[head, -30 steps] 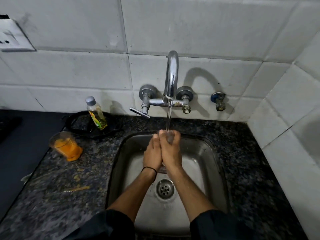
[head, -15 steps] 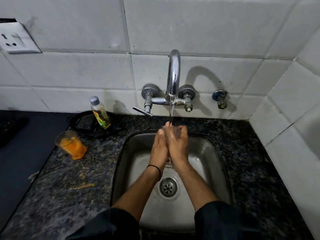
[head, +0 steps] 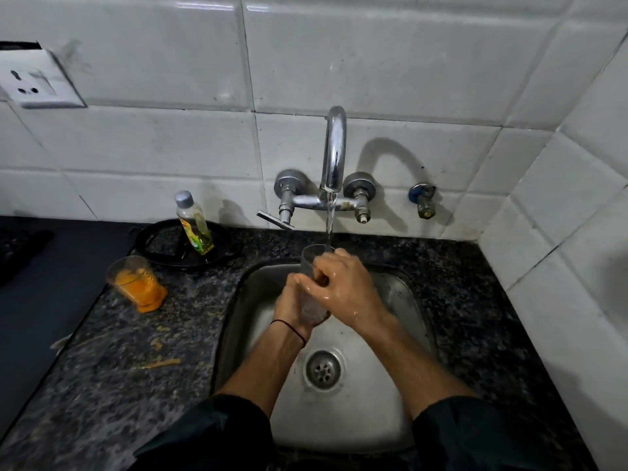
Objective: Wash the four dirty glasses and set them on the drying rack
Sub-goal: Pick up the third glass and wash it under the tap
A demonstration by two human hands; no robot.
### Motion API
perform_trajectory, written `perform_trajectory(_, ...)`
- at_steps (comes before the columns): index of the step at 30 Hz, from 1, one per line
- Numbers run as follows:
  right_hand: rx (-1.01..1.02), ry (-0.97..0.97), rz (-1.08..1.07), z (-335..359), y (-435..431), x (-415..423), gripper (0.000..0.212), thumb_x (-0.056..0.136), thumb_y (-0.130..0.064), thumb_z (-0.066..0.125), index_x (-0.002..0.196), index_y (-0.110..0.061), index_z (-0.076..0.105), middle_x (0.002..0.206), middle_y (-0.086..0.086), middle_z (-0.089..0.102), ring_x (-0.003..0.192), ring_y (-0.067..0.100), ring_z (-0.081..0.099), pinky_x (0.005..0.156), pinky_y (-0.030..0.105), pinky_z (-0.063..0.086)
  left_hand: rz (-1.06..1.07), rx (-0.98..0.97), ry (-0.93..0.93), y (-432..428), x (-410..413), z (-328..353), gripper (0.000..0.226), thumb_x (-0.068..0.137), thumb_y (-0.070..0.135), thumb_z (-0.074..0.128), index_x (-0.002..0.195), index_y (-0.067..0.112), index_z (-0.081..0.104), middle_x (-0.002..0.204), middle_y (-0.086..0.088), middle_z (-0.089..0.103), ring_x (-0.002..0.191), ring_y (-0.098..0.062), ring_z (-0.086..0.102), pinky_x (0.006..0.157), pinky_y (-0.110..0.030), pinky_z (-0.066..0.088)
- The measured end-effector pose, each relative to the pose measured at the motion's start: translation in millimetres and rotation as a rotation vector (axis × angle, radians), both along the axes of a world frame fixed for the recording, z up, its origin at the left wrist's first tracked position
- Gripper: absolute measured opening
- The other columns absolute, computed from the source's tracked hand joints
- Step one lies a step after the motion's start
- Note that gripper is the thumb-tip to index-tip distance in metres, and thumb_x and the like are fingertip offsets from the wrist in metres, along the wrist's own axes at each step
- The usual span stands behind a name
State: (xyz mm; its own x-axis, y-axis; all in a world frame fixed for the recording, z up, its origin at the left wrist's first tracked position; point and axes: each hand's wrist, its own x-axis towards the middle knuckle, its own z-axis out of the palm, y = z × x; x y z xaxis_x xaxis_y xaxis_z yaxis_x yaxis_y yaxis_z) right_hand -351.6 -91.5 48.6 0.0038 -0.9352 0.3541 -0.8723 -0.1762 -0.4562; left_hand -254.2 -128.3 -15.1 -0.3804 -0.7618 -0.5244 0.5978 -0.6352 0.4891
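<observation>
Over a stainless-steel sink [head: 401, 416] in speckled granite, left hand [head: 292, 305] and right hand [head: 343, 288] are gripping one clear glass tumbler [head: 311, 266] under the running chrome tap [head: 334, 154], while an orange-stained glass [head: 137, 283] is waiting unwashed and no rack is showing.

Sink [head: 421, 321] near centre, tap [head: 334, 154] on wall behind. Both hands [head: 343, 283] around glass [head: 311, 266] over sink, under stream. Left on counter [head: 119, 351]: tumbler [head: 136, 283], bottle [head: 195, 223] on plate [head: 159, 244] behind. Socket [head: 35, 79] far left.
</observation>
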Motion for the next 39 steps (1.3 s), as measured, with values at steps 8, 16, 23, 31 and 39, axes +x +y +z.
perform_trajectory(8,0.495,0.186,0.062,48.6,-8.2,-10.9,0.010,0.092,-0.035,0.066,0.099,-0.029,0.070,0.105,0.001,0.071,0.099,0.022,0.064,0.081,0.033,0.048,-0.338,0.081,-0.203,-8.1,7.1,18.8,0.032,0.097,0.035,0.050,0.103,0.011,0.071,0.117,-0.019,0.067,0.108,-0.034,0.060,0.088,-0.051,0.052)
perform_trajectory(16,0.319,0.230,0.094,53.9,-4.8,-12.8,0.020,0.091,-0.020,0.064,0.074,-0.023,0.054,0.072,-0.008,0.063,0.080,0.017,0.065,0.067,0.025,0.033,-0.523,-0.022,-0.656,-43.8,25.6,41.2,0.034,0.096,0.024,0.048,0.067,0.010,0.058,0.071,-0.010,0.056,0.060,-0.021,0.052,0.040,-0.019,0.041)
perform_trajectory(23,0.216,0.326,0.150,61.5,-7.5,-14.5,0.014,0.094,-0.034,0.064,0.093,-0.021,0.066,0.095,0.005,0.072,0.094,0.028,0.065,0.075,0.034,0.048,0.006,-0.331,-0.635,-80.2,6.2,86.1,0.012,0.093,0.019,0.063,0.092,0.010,0.056,0.069,-0.005,0.058,0.049,-0.015,0.055,0.046,-0.025,0.044)
perform_trajectory(31,0.270,0.289,0.138,60.3,-1.8,-22.2,0.025,0.094,-0.031,0.062,0.073,-0.026,0.050,0.084,-0.001,0.070,0.081,0.021,0.060,0.069,0.029,0.039,-0.025,-0.809,-1.654,-63.6,-2.6,82.5,0.016,0.103,0.024,0.043,0.111,0.011,0.048,0.106,-0.016,0.067,0.100,-0.039,0.063,0.081,-0.045,0.047)
perform_trajectory(39,0.190,-0.456,0.067,48.4,-1.2,-27.1,0.006,0.092,-0.016,0.067,0.087,-0.019,0.070,0.085,-0.001,0.075,0.084,0.016,0.072,0.079,0.033,0.058,-0.094,-0.461,-0.623,-34.7,18.9,47.8,0.062,0.084,0.050,0.067,0.135,0.019,0.048,0.124,-0.017,0.065,0.109,-0.033,0.066,0.097,-0.050,0.052)
